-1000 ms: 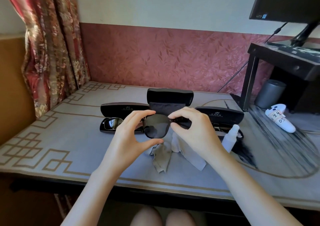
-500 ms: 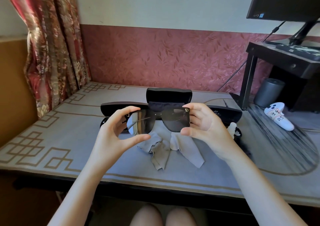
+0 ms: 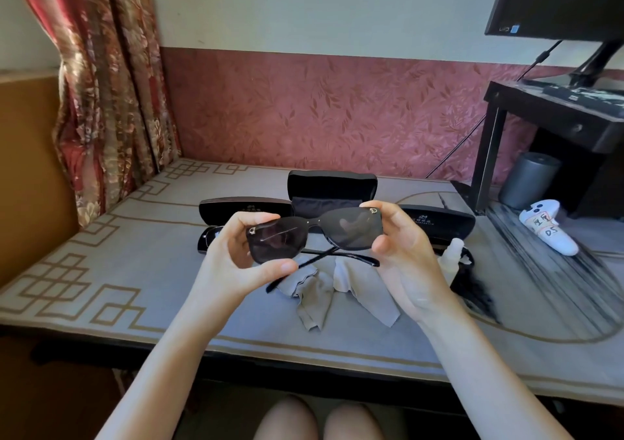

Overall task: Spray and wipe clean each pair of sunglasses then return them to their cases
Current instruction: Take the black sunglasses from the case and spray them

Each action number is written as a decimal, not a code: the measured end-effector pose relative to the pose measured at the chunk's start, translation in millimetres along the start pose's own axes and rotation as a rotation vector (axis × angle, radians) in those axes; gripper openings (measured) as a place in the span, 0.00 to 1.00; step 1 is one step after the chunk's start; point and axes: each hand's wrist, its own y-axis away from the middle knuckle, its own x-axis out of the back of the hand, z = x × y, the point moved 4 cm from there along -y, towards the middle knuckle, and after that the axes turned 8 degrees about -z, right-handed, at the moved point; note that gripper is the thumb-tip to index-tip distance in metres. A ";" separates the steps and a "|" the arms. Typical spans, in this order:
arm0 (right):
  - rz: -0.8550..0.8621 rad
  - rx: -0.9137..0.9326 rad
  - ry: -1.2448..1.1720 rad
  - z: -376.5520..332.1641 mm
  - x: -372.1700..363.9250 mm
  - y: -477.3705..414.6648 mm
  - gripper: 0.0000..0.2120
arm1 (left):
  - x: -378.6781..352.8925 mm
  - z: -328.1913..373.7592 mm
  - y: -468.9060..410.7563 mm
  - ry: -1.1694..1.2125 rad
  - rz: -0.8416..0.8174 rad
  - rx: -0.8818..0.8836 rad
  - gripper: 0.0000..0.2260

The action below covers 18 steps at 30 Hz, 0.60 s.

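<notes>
the left grip [image 3: 233, 264] and right grip [image 3: 405, 260] each pinch one lens end of the black sunglasses [image 3: 324, 233], thumb below, fingers on top, holding them above the grey cloth [image 3: 314, 301] on the table [image 3: 101, 270].

Bright, warm light; curtain [image 3: 111, 78] at left glowed. Deep shadow below the table [image 3: 101, 270] front edge. Faint reflections on sunglasses [image 3: 347, 237] lenses. Wide-angle bending at frame edges. Overall slightly soft, with smeared detail at the corners.

curtain [image 3: 108, 102] l; monitor [image 3: 553, 0], white ctrlr [image 3: 547, 230], grey cyl [image 3: 528, 179] r
</notes>
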 end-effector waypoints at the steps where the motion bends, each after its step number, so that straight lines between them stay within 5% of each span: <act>1: 0.005 0.005 0.001 0.6 0.2 -0.6 0.35 | 0.6 0.1 -0.4 -0.002 0.004 0.000 0.33; 18: -0.022 0.050 0.065 -9.5 1.1 -8.6 0.33 | 4.5 14.6 -10.9 -0.006 0.027 -0.058 0.27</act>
